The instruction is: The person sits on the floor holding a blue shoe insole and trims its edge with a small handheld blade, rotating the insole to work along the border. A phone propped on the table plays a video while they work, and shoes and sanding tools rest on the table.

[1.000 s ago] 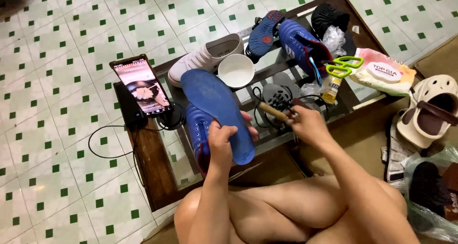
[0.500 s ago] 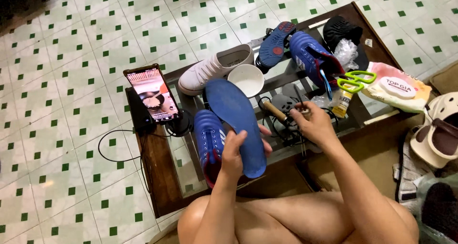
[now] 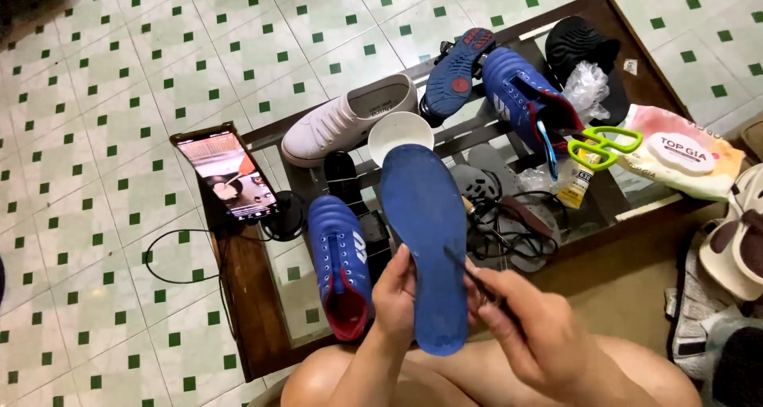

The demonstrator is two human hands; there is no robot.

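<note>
My left hand (image 3: 395, 296) grips a long blue insole (image 3: 425, 224) by its left edge and holds it upright over the glass table (image 3: 294, 296). My right hand (image 3: 528, 327) pinches a thin dark tool (image 3: 469, 276) whose tip touches the insole's right edge. A blue football boot (image 3: 342, 260) with a red lining lies on the table just left of the insole. A second blue boot (image 3: 520, 97) lies at the back of the table.
On the table are a white sneaker (image 3: 346, 121), a white bowl (image 3: 400, 133), a lit phone on a stand (image 3: 229, 176) with a black cable, green scissors (image 3: 604, 145), a wipes pack (image 3: 683, 156), a small glue bottle (image 3: 576, 184), tangled wires (image 3: 509, 224). Sandals (image 3: 735, 248) lie at the right.
My right hand left the table and came in to the insole's right edge with the thin tool. The insole now stands more upright in my left hand.
</note>
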